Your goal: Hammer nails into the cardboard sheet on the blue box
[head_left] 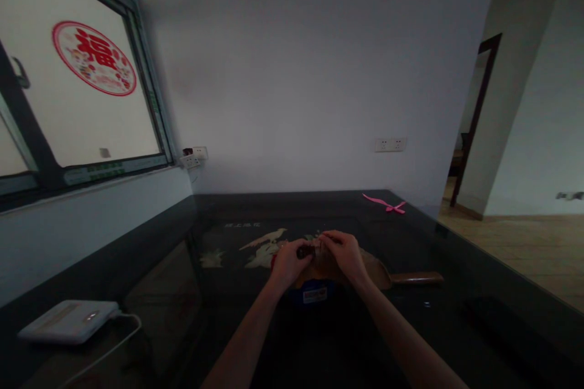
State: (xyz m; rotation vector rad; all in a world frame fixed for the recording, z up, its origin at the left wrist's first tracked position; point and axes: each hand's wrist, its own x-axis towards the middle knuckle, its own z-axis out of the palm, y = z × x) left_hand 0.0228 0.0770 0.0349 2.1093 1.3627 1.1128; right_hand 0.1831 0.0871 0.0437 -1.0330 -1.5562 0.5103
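Observation:
Both my hands meet over the middle of a dark glass-topped table (410, 340). My left hand (286, 261) is closed, pinching a small dark item (305, 251) that I cannot make out. My right hand (345, 252) is closed too, its fingers gripping the same spot from the right. Under the hands lies a brown paper-like sheet (371, 267) and a blue container (312, 293) with a white label. A wooden handle (417, 278) sticks out to the right of the sheet.
A pink ribbon (385, 205) lies at the table's far right corner. A white device (68, 319) with a cable sits at the near left. A window with a red round sticker (93, 58) is on the left, a doorway (474, 115) on the right.

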